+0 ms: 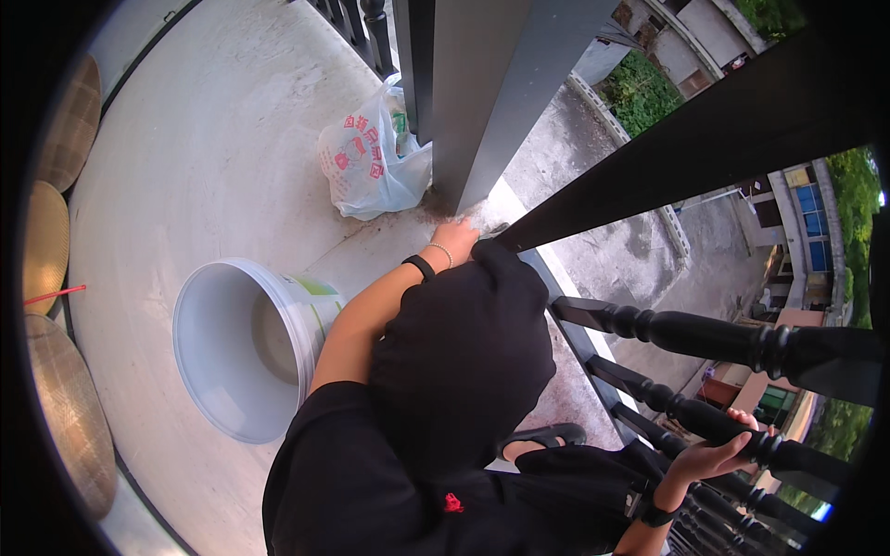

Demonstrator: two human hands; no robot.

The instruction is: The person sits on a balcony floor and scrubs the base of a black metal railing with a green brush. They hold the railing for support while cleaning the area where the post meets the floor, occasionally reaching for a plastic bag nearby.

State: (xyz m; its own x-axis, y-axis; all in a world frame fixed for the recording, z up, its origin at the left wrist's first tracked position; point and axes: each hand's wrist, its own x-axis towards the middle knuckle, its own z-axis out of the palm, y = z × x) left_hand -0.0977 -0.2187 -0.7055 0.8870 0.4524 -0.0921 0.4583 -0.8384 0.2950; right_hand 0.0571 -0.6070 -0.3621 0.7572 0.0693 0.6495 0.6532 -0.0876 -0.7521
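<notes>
My left hand point(455, 240), with a beaded bracelet and a black band at the wrist, reaches down to the floor beside the base of a thick dark grey post point(480, 104). Its fingertips are partly hidden, so whether it holds anything cannot be told. A white plastic bag point(375, 163) with red print stands just beyond it, against the post. Beside my left forearm is a large white plastic bucket point(243, 347), its open mouth facing the camera. At the lower right, my right hand point(719, 452) is wrapped around a black turned baluster point(799, 455) of the railing.
Several black balusters point(667, 330) and a broad dark rail point(660, 146) line the right side, above a paved yard point(563, 146) far below. Round woven trays point(69, 410) stand along the left edge. A black sandal point(570, 434) is on my foot near the railing.
</notes>
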